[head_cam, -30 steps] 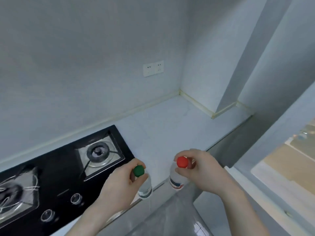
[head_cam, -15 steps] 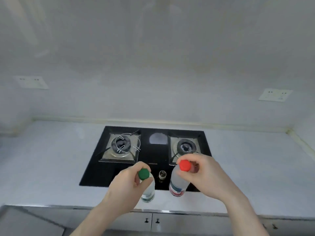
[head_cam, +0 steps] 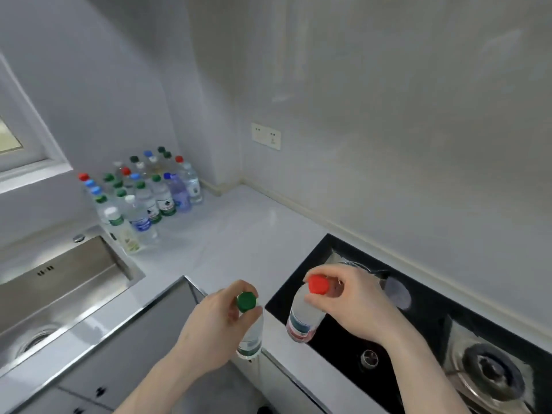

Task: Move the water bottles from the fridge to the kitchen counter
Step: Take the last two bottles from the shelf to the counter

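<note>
Green-capped bottle [head_cam: 250, 339] hangs from the left hand [head_cam: 221, 321], red-capped bottle [head_cam: 303, 319] from the right hand [head_cam: 355, 306], each pinched at the neck, above the counter's [head_cam: 239, 234] front edge. They look light, smooth, perhaps slippery; necks suit gripping. Labels unreadable. More bottles [head_cam: 143, 192] crowd the far corner.

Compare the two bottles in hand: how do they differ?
The green-capped bottle hangs from the left hand; the red-capped bottle from the right hand. Its label band is red, the green-capped one's greenish. It hangs over the black stove, the green-capped one at the counter's edge. Both clear, gripped near the cap.
</note>
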Demonstrator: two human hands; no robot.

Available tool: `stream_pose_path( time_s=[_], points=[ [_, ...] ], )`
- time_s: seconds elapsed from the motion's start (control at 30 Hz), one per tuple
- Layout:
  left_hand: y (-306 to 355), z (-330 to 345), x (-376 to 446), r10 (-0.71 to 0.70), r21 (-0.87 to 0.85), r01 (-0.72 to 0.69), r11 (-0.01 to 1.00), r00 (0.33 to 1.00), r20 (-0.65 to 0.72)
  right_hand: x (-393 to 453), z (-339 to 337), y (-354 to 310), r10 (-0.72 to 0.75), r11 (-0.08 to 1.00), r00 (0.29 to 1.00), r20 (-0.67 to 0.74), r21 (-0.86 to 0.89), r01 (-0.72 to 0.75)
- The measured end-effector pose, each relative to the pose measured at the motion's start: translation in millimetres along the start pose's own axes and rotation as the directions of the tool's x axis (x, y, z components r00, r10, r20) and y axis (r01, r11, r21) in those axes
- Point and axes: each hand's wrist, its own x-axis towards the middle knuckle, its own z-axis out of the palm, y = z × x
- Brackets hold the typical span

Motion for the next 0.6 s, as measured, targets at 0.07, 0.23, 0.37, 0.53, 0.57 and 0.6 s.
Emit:
stream_pose_path(
  time_s=[0.07,0.23,0.37,0.53,0.57,0.6],
  points=[
    [-16,-14,8,-0.046,-0.007,0.046,0.999,0.997,-0.054,33,15,-11,-0.052,0.999,0.997,0.055,0.009,0.051],
    [-41,-42,34,-0.131,-0.010,0.131,0.991,0.987,-0.089,93,39,-27,-0.112,0.994,0.984,0.138,0.022,0.110],
    [-56,-59,68,-0.175,-0.001,0.177,0.984,0.976,-0.131,143,50,-34,-0.141,0.990,0.974,0.179,0.032,0.137],
    [-75,-80,102,-0.211,-0.023,0.210,0.977,0.962,-0.173,204,70,-44,-0.162,0.987,0.963,0.215,0.034,0.158],
    [-74,-83,105,-0.209,-0.015,0.210,0.978,0.963,-0.172,206,69,-45,-0.160,0.987,0.965,0.206,0.029,0.158],
    [-78,-88,110,-0.214,-0.009,0.215,0.976,0.961,-0.173,214,72,-48,-0.165,0.986,0.965,0.205,0.031,0.162]
  ],
)
